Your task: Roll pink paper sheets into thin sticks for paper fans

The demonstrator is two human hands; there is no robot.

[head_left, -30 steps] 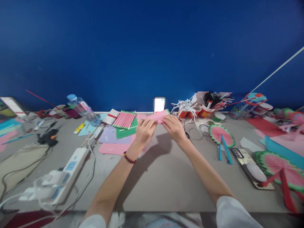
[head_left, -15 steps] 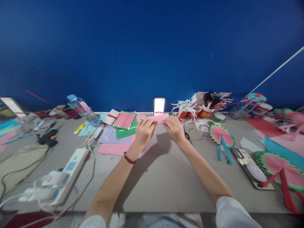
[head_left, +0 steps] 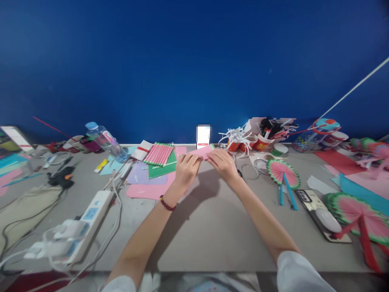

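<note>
- Bottle bears reddish label lettering, too blurred to read; red cup has yellow writing, also illegible;
- left hand and right hand each keep a narrow grip on the pink paper strip, between them, before the lit phone;
- tabletop spans between the forearms to its near edge; blue wall rises behind.

- Moderate light; the blue wall darkens toward the upper right corner.
- A soft shadow lies on the table below the left hand and right hand.
- A small screen glares white.
- The side edges look stretched and smeared.
</note>
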